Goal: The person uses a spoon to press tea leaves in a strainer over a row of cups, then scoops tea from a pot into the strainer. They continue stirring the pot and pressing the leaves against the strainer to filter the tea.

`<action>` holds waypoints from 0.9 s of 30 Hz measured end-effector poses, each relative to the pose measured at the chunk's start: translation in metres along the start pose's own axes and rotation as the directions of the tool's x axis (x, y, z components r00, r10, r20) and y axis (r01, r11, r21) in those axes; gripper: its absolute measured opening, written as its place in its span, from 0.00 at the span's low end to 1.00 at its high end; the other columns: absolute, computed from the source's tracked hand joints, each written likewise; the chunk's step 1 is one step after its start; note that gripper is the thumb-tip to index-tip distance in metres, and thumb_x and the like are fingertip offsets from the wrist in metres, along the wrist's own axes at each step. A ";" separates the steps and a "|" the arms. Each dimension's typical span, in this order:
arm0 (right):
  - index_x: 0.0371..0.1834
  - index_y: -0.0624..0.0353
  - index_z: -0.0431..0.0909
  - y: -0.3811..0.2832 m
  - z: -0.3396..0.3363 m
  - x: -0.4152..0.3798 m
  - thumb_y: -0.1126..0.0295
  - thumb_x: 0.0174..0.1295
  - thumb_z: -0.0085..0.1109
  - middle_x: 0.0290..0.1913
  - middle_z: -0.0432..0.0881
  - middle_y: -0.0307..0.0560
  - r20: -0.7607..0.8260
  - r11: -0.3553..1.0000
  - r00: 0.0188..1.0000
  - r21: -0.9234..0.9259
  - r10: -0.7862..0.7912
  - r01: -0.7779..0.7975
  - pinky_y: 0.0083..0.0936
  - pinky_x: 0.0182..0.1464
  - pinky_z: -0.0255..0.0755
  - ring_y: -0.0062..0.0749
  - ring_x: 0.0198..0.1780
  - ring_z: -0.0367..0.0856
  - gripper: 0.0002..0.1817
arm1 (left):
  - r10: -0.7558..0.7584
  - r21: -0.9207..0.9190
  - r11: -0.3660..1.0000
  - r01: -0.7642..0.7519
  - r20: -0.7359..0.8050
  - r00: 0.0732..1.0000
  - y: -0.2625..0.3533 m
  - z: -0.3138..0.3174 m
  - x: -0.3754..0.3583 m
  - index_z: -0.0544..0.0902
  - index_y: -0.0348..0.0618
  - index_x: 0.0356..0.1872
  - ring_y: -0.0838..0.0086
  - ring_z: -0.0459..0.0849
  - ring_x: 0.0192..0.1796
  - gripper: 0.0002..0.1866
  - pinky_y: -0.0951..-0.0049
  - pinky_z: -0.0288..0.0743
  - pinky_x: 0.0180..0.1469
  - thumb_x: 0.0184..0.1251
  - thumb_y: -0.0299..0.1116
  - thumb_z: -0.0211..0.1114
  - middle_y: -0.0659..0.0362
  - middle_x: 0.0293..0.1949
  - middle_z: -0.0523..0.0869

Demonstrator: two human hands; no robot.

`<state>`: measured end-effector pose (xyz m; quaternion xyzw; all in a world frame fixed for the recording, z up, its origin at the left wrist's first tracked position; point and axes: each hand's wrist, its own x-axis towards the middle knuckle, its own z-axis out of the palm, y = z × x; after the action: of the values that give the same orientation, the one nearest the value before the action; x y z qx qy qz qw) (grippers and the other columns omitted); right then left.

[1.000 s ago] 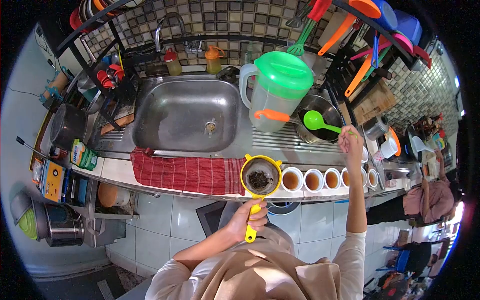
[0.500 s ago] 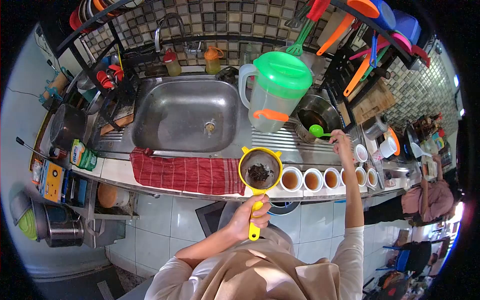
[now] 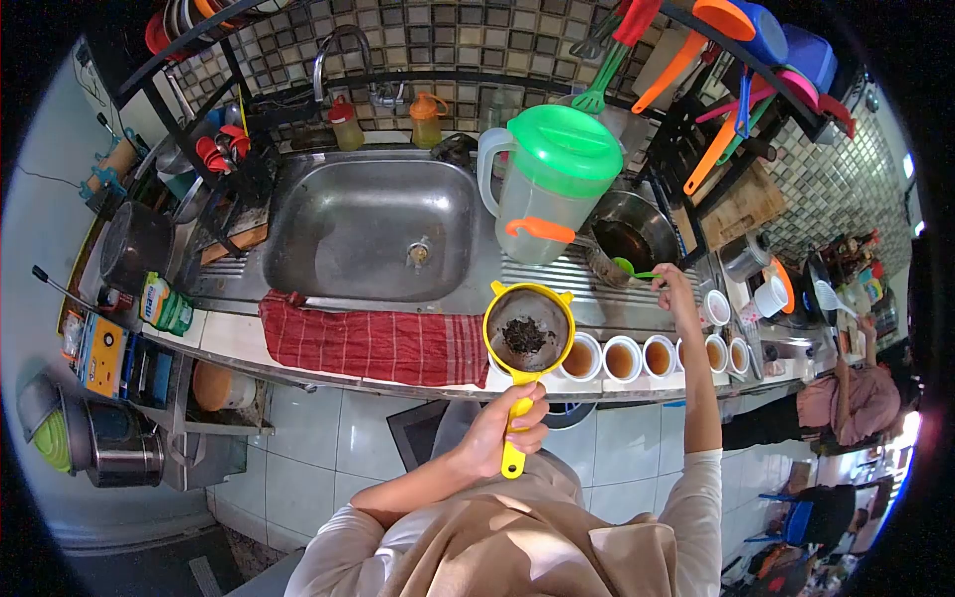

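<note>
My left hand [image 3: 505, 433] is closed around the handle of a yellow strainer [image 3: 529, 289], held above the counter edge. Dark wet leaves [image 3: 524, 336] lie in its mesh. My right hand [image 3: 676, 298] pinches the handle of a small green ladle [image 3: 645, 275], whose bowl is partly hidden at the near side of a metal pot [image 3: 665, 221]. Dark brown liquid [image 3: 622, 241] covers the pot's bottom. Several white cups [image 3: 623, 376] of brown liquid stand in a row along the counter's front; the strainer and my right forearm cover parts of the row.
A clear pitcher [image 3: 537, 194] with a green lid stands left of the pot, close to it. Further left are the steel sink [image 3: 368, 229] and a red cloth [image 3: 373, 346] on the counter edge. Utensils hang overhead at right. Another person [image 3: 865, 403] stands far right.
The strainer has shifted slightly right, nearer the cups. The green ladle's bowl has dropped lower and tipped, so less of it shows, and my right hand has moved slightly down.
</note>
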<state>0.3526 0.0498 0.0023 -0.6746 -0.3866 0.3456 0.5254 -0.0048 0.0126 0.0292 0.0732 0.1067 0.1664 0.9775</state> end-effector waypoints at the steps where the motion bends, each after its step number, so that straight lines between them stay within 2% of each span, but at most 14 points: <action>1: 0.34 0.55 0.71 0.000 0.000 0.000 0.67 0.55 0.38 0.21 0.71 0.37 -0.009 1.000 1.000 0.012 0.009 -0.008 0.11 0.15 0.47 0.13 0.13 0.55 0.10 | 0.005 0.006 1.000 -0.005 -0.003 1.000 0.001 0.001 -0.001 0.64 0.52 0.27 0.87 0.54 0.12 0.09 0.85 0.49 0.16 0.63 0.41 0.46 0.71 0.13 0.57; 8: 0.36 0.56 0.70 0.000 -0.004 0.003 0.67 0.54 0.38 0.21 0.71 0.39 -0.052 0.996 0.999 0.083 0.015 -0.011 0.12 0.15 0.44 0.14 0.12 0.55 0.11 | -0.011 -0.007 1.000 0.011 -0.014 1.000 -0.001 -0.010 -0.001 0.65 0.52 0.26 0.87 0.55 0.13 0.09 0.85 0.50 0.16 0.64 0.42 0.45 0.71 0.13 0.58; 11: 0.35 0.56 0.70 -0.003 -0.006 0.002 0.66 0.56 0.38 0.21 0.71 0.39 -0.068 0.993 0.997 0.119 0.022 -0.014 0.13 0.14 0.44 0.13 0.12 0.54 0.10 | -0.047 -0.008 0.999 0.047 -0.035 0.998 -0.004 -0.017 -0.001 0.65 0.53 0.26 0.87 0.55 0.12 0.09 0.85 0.50 0.16 0.64 0.41 0.45 0.71 0.13 0.58; 13: 0.35 0.56 0.69 -0.002 -0.008 0.003 0.64 0.58 0.39 0.21 0.71 0.39 -0.080 0.988 0.996 0.149 -0.027 0.039 0.13 0.14 0.43 0.14 0.12 0.55 0.11 | -0.066 -0.032 0.997 0.065 -0.053 0.996 -0.005 -0.022 0.000 0.66 0.53 0.26 0.87 0.55 0.12 0.09 0.85 0.50 0.16 0.63 0.41 0.46 0.72 0.13 0.58; 17: 0.35 0.55 0.70 -0.005 -0.012 0.007 0.63 0.59 0.40 0.22 0.71 0.39 -0.097 0.987 0.995 0.159 -0.020 0.035 0.12 0.14 0.44 0.13 0.12 0.55 0.10 | -0.052 -0.032 0.998 0.050 -0.076 0.996 -0.005 -0.026 0.000 0.66 0.53 0.26 0.87 0.54 0.12 0.09 0.85 0.50 0.16 0.63 0.41 0.47 0.72 0.12 0.58; 20: 0.35 0.54 0.70 -0.008 -0.013 0.011 0.64 0.60 0.39 0.22 0.71 0.38 -0.118 0.991 0.990 0.099 -0.077 0.089 0.11 0.15 0.48 0.14 0.13 0.57 0.10 | -0.048 -0.031 0.999 0.045 -0.106 0.993 -0.005 -0.029 0.000 0.66 0.53 0.26 0.87 0.54 0.12 0.09 0.85 0.50 0.16 0.63 0.41 0.47 0.72 0.12 0.57; 22: 0.34 0.55 0.71 -0.010 -0.012 0.015 0.65 0.60 0.38 0.22 0.71 0.37 -0.142 0.990 0.982 -0.087 -0.124 0.112 0.12 0.17 0.52 0.15 0.15 0.60 0.11 | -0.055 -0.026 0.998 0.052 -0.097 0.994 -0.006 -0.029 0.000 0.66 0.53 0.26 0.87 0.54 0.12 0.08 0.85 0.50 0.16 0.62 0.41 0.47 0.72 0.12 0.57; 23: 0.34 0.55 0.71 -0.010 -0.012 0.014 0.65 0.60 0.38 0.22 0.71 0.37 -0.143 0.990 0.982 -0.085 -0.123 0.112 0.12 0.17 0.52 0.15 0.15 0.60 0.11 | -0.055 -0.025 0.998 0.053 -0.098 0.994 -0.006 -0.030 0.000 0.66 0.53 0.26 0.87 0.54 0.12 0.08 0.85 0.50 0.16 0.62 0.41 0.47 0.72 0.12 0.57; 25: 0.34 0.57 0.71 -0.011 -0.011 0.014 0.66 0.59 0.38 0.21 0.71 0.40 -0.103 0.901 0.961 -0.386 -0.258 0.201 0.20 0.20 0.59 0.22 0.16 0.65 0.11 | -0.052 -0.031 0.998 0.049 -0.097 0.994 -0.007 -0.032 0.001 0.66 0.53 0.26 0.87 0.54 0.12 0.08 0.85 0.49 0.15 0.62 0.41 0.47 0.72 0.12 0.57; 26: 0.34 0.57 0.71 -0.011 -0.012 0.015 0.66 0.59 0.38 0.21 0.71 0.40 -0.103 0.901 0.961 -0.385 -0.258 0.201 0.20 0.20 0.59 0.22 0.16 0.65 0.11 | -0.052 -0.030 0.998 0.049 -0.098 0.994 -0.007 -0.032 0.001 0.66 0.53 0.26 0.87 0.54 0.12 0.08 0.85 0.49 0.15 0.62 0.41 0.47 0.72 0.12 0.57; 27: 0.35 0.58 0.71 -0.009 -0.012 0.017 0.66 0.58 0.38 0.21 0.72 0.43 -0.053 0.822 0.936 -0.498 -0.348 0.277 0.24 0.22 0.60 0.28 0.18 0.68 0.11 | -0.054 -0.029 0.998 0.051 -0.097 0.994 -0.007 -0.031 0.000 0.66 0.53 0.25 0.87 0.54 0.12 0.09 0.85 0.49 0.15 0.62 0.41 0.47 0.72 0.12 0.57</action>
<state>0.3695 0.0609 0.0131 -0.7341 -0.5276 0.0981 0.4160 -0.0095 0.0095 -0.0020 0.0493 0.1539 0.1455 0.9761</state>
